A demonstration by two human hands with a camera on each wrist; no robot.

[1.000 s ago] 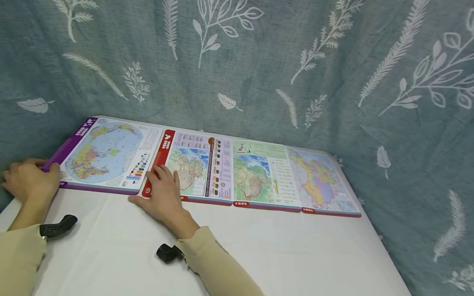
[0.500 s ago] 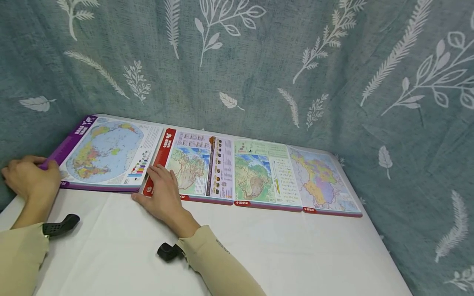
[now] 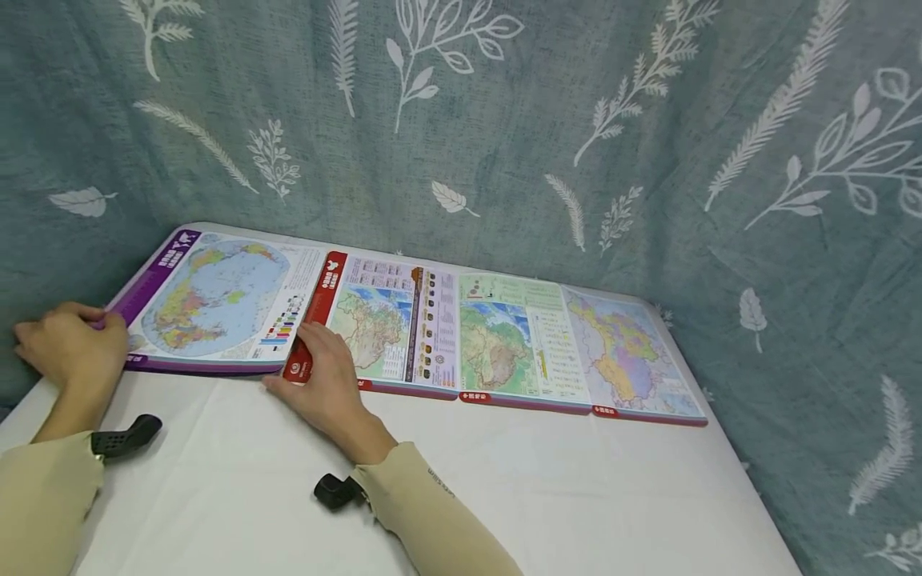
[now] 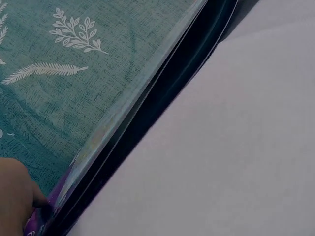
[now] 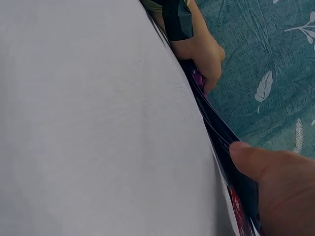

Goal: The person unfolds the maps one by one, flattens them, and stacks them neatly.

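A world map sheet [image 3: 230, 296] with a purple left border lies at the table's back left. My left hand [image 3: 72, 352] pinches its left edge near the front corner, thumb on top. In the left wrist view, the sheet's front edge [image 4: 147, 103] shows several thin layers standing slightly apart. Against its right side lies a red-bordered map sheet [image 3: 378, 320]. My right hand [image 3: 327, 384] rests over the seam between them, fingers extended and spread from the thumb. In the right wrist view the right thumb [image 5: 251, 160] overlaps the dark layered edge; the other fingertips are hidden.
A green relief map panel [image 3: 497, 336] and a multicoloured map panel [image 3: 619, 344] continue the row to the right. Behind hangs a teal leaf-patterned curtain [image 3: 490, 200]. White cloth [image 3: 547, 488] covers the table in front. Black wrist-worn devices [image 3: 128, 436] stick out by both sleeves.
The world map sheet has shifted slightly right, toward the red border, with my left hand moving along. A dark gap now shows under its front edge. My right hand stays almost in place.
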